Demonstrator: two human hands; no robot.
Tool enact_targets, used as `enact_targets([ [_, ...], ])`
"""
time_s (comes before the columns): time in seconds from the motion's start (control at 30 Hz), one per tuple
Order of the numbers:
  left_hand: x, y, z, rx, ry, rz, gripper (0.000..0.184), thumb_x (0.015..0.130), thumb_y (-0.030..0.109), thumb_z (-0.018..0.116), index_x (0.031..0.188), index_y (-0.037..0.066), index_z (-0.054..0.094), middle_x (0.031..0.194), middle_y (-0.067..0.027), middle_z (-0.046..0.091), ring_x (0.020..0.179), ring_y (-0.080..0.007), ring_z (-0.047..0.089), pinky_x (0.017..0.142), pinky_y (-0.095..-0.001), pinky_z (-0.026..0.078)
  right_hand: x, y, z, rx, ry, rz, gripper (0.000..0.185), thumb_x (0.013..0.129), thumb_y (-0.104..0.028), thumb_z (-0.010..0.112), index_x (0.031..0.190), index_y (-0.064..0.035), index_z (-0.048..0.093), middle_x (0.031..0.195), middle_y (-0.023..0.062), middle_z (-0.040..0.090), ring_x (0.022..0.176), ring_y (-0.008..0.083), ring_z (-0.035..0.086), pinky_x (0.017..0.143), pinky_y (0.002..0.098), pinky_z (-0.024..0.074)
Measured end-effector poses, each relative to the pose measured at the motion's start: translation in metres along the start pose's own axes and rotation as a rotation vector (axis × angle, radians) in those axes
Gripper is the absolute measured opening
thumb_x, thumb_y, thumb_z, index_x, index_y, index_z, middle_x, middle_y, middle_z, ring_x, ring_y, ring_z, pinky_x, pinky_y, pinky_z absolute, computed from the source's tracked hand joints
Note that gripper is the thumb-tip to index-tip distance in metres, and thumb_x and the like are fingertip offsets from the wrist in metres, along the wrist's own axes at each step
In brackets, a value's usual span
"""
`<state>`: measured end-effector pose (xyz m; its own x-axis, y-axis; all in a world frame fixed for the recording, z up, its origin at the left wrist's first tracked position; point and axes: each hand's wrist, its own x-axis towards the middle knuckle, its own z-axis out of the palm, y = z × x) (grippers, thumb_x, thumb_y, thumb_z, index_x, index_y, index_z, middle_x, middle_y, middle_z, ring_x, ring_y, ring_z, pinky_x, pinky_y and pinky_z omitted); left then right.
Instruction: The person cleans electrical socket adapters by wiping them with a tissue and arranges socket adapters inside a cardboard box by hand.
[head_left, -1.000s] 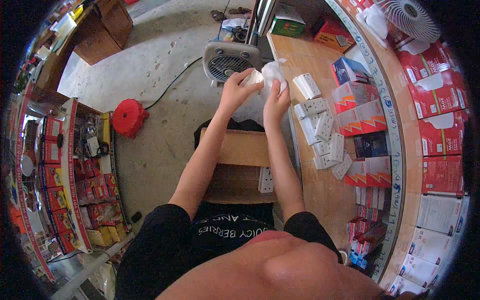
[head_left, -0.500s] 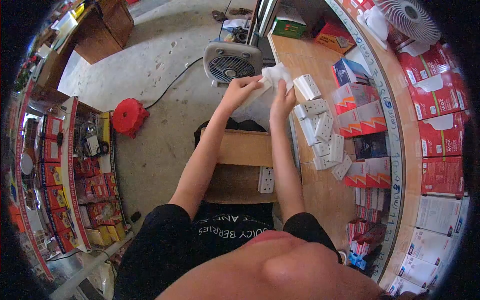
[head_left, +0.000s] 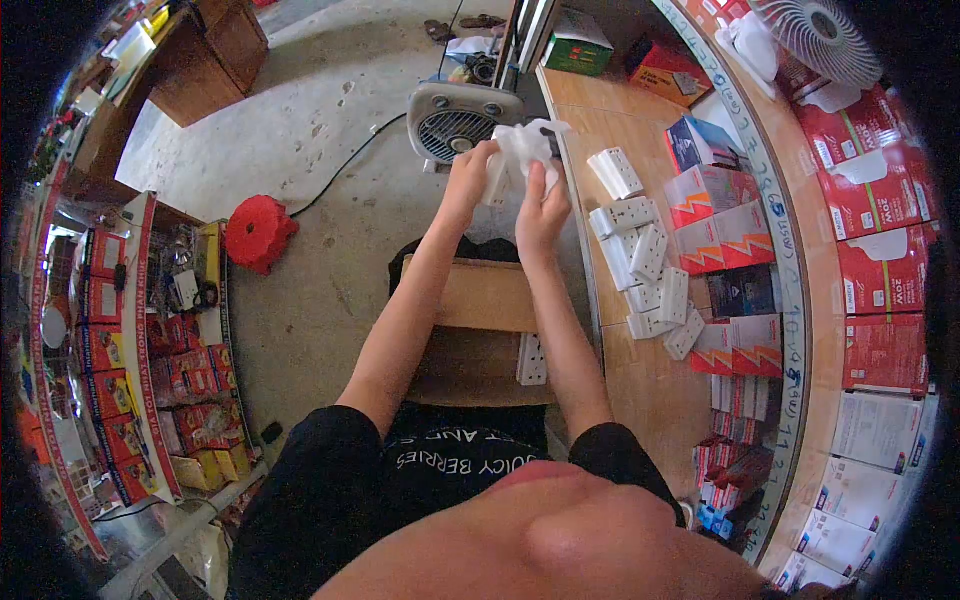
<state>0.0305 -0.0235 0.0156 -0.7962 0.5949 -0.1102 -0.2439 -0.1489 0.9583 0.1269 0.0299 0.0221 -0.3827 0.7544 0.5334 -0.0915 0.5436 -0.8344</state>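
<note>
My left hand (head_left: 472,183) is closed around a white power strip (head_left: 495,184), held upright over the floor in front of the fan. A crumpled white cloth (head_left: 524,146), perhaps tissue, is gripped in my right hand (head_left: 543,208) against the strip's upper part. The cloth hides much of the strip. Below my forearms, an open cardboard box (head_left: 485,295) rests on my lap, with another white power strip (head_left: 532,359) inside at its right wall. Several white power strips (head_left: 650,252) lie loosely piled on the wooden counter to my right.
A grey box fan (head_left: 462,120) stands on the floor just beyond my hands. To its left is a red plastic stool (head_left: 260,234), with a black cable nearby. Boxed goods (head_left: 725,240) line the counter's right side. A rack of packaged items (head_left: 190,360) stands at left.
Both hands have shifted a little to the left. The strip has turned more upright, and the cloth has spread out above my fingers.
</note>
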Motion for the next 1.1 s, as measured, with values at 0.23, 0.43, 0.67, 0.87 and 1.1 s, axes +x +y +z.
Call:
enact_targets([
  [0.23,0.004,-0.004,-0.002,0.025,0.012,0.071,0.039,0.088,0.032,0.047,0.097,-0.001,0.065,0.082,-0.006,0.062,0.072,-0.0135,0.054,0.067,-0.0269,0.043,-0.004,-0.004,0.004,-0.093,-0.066,-0.08,0.024,0.095,-0.019,0.045,0.108,-0.0006,0.053,0.084,0.0203,0.065,0.08,0.0329,0.065,0.066,0.0379,0.0486],
  [0.43,-0.003,0.003,0.001,0.052,0.014,0.089,0.039,0.087,0.033,0.047,0.098,0.0,0.066,0.084,-0.0078,0.063,0.072,-0.0146,0.055,0.067,-0.0271,0.044,0.006,0.011,-0.001,-0.162,0.006,-0.02,0.026,0.095,-0.019,0.046,0.111,-0.0009,0.054,0.09,0.0245,0.063,0.086,0.0405,0.063,0.068,0.043,0.0489],
  [0.67,0.001,0.001,-0.003,-0.145,-0.017,-0.112,0.041,0.086,0.037,0.048,0.102,0.002,0.062,0.083,-0.0083,0.06,0.071,-0.017,0.056,0.064,-0.03,0.045,0.005,0.007,0.001,-0.132,0.053,-0.033,0.027,0.095,-0.021,0.046,0.11,0.0001,0.053,0.086,0.0247,0.064,0.084,0.0399,0.063,0.066,0.0421,0.0491],
  [0.87,0.011,-0.008,-0.006,-0.125,0.04,-0.084,0.042,0.086,0.037,0.048,0.103,0.0,0.061,0.084,-0.0089,0.059,0.075,-0.018,0.054,0.068,-0.0309,0.044,-0.001,-0.002,0.004,-0.108,0.004,0.002,0.025,0.095,-0.019,0.045,0.11,-0.0008,0.053,0.083,0.0229,0.064,0.079,0.0381,0.064,0.063,0.0416,0.0491],
  [1.1,0.003,0.001,-0.002,-0.008,0.064,0.026,0.037,0.087,0.029,0.047,0.099,-0.002,0.064,0.085,-0.0086,0.062,0.076,-0.0164,0.055,0.07,-0.0298,0.044,-0.009,-0.01,0.004,-0.07,-0.06,0.048,0.026,0.095,-0.018,0.046,0.11,0.0009,0.055,0.088,0.0185,0.066,0.079,0.026,0.065,0.067,0.0354,0.0494],
])
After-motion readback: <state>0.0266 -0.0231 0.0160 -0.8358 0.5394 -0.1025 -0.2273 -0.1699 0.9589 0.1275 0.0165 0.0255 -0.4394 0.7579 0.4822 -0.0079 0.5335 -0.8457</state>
